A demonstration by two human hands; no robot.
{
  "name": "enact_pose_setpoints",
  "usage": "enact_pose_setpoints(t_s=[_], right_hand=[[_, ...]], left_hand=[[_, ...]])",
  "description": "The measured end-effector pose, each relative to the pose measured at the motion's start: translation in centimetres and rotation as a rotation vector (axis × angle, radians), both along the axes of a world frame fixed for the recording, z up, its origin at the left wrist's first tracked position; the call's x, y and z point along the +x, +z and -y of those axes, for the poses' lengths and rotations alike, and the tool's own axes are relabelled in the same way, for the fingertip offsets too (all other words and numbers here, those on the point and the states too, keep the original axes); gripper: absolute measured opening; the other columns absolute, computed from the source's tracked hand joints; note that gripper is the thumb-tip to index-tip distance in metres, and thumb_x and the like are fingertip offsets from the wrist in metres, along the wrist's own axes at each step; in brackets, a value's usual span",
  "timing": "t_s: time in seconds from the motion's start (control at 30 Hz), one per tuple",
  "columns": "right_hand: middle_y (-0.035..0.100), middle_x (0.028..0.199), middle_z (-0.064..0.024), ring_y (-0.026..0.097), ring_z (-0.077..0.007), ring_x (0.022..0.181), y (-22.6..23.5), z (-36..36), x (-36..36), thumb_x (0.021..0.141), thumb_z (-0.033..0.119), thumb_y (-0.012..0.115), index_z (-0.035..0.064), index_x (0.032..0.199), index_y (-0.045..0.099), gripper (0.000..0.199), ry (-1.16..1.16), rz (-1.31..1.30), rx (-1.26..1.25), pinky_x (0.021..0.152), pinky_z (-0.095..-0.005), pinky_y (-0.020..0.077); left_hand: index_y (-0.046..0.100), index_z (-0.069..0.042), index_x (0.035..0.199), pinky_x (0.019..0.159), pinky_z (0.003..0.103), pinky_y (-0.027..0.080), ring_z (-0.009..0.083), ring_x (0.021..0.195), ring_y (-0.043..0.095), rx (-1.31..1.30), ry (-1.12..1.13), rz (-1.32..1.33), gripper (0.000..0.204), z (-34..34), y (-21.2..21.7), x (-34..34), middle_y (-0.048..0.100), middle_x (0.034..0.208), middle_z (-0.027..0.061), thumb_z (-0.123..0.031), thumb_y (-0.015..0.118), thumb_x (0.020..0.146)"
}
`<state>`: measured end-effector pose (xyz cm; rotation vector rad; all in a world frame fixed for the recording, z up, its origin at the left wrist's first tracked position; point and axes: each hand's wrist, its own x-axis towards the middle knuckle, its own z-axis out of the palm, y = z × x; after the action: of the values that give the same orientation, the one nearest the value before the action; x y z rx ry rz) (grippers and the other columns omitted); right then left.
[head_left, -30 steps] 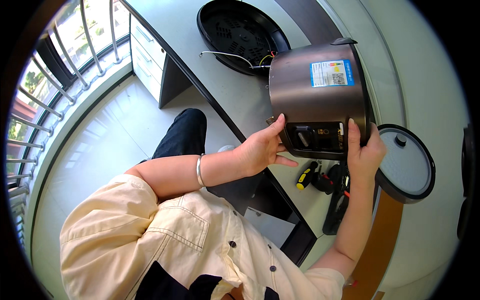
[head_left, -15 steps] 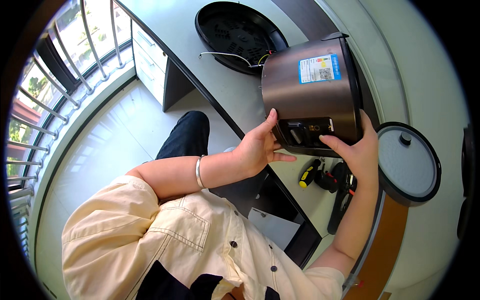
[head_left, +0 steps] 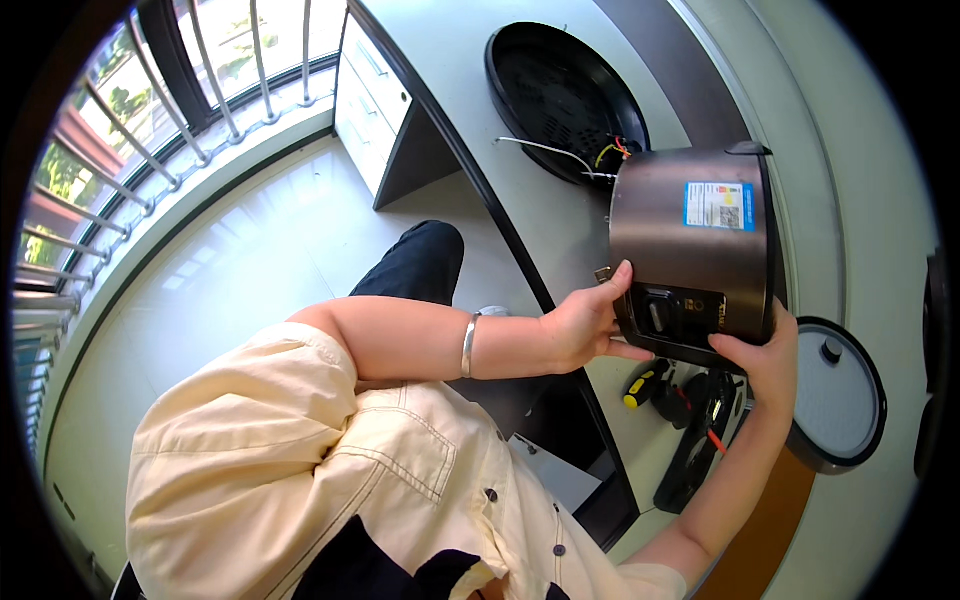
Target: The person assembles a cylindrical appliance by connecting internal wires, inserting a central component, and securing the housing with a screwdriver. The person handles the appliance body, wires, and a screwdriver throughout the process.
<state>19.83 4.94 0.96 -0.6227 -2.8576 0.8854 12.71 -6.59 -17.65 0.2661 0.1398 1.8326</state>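
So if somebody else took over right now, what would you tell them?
Left hand: grips the near left edge of the cooker body, thumb on its side.
Right hand: holds the near right corner from below.
Both hands hold the brown metal body on its side over the desk, control panel toward the person and a label facing up.
Black base lies behind it on the desk, joined by loose wires.
Lid lies to the right. Screwdriver and other tools lie below the body.
Done: base is off. Left: base is not yet refitted, lid still off.
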Motion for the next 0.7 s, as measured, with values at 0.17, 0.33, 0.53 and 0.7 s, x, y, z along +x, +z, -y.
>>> enact_pose_setpoints(t_s=[0.17, 0.33, 0.53, 0.7], right_hand=[[0.064, 0.083, -0.0059, 0.058, -0.0112, 0.074, -0.6, 0.7, -0.3, 0.060, 0.002, 0.071, -0.0020, 0.093, 0.060, 0.036, -0.009, 0.000, -0.015, 0.070, -0.0249, 0.0471], [0.064, 0.082, -0.0056, 0.058, -0.0111, 0.074, -1.0, 1.0, -0.4, 0.061, 0.001, 0.070, -0.0023, 0.093, 0.060, 0.034, -0.020, -0.013, -0.002, 0.070, -0.0251, 0.0473], [0.064, 0.083, -0.0070, 0.059, -0.0120, 0.074, -0.7, 0.8, -0.5, 0.060, 0.004, 0.071, -0.0027, 0.093, 0.060, 0.036, -0.017, -0.005, 0.010, 0.071, -0.0254, 0.0474], [0.064, 0.082, -0.0079, 0.060, -0.0129, 0.073, -1.1, 0.9, -0.4, 0.059, 0.005, 0.071, -0.0030, 0.092, 0.059, 0.036, -0.010, -0.022, 0.032, 0.069, -0.0262, 0.0479]], left_hand=[[0.033, -0.018, 0.137, 0.095, 0.052, 0.039, 0.0273, 0.125, 0.037, -0.077, -0.010, -0.040, 0.065, 0.4, -0.3, -0.6, 0.039, 0.135, 0.0070, -0.062, 0.028, 0.090], [0.033, -0.017, 0.137, 0.095, 0.052, 0.040, 0.0270, 0.128, 0.034, -0.187, -0.014, -0.089, 0.065, 0.8, 0.1, -1.1, 0.038, 0.135, 0.0068, -0.062, 0.028, 0.089], [0.035, -0.011, 0.135, 0.096, 0.052, 0.039, 0.0287, 0.128, 0.034, -0.244, -0.013, -0.110, 0.064, 1.3, 0.5, -1.5, 0.039, 0.135, 0.0101, -0.058, 0.031, 0.091], [0.036, -0.008, 0.133, 0.097, 0.051, 0.038, 0.0302, 0.126, 0.036, -0.283, -0.036, -0.091, 0.064, 1.7, 0.7, -2.0, 0.040, 0.134, 0.0137, -0.056, 0.032, 0.092]])
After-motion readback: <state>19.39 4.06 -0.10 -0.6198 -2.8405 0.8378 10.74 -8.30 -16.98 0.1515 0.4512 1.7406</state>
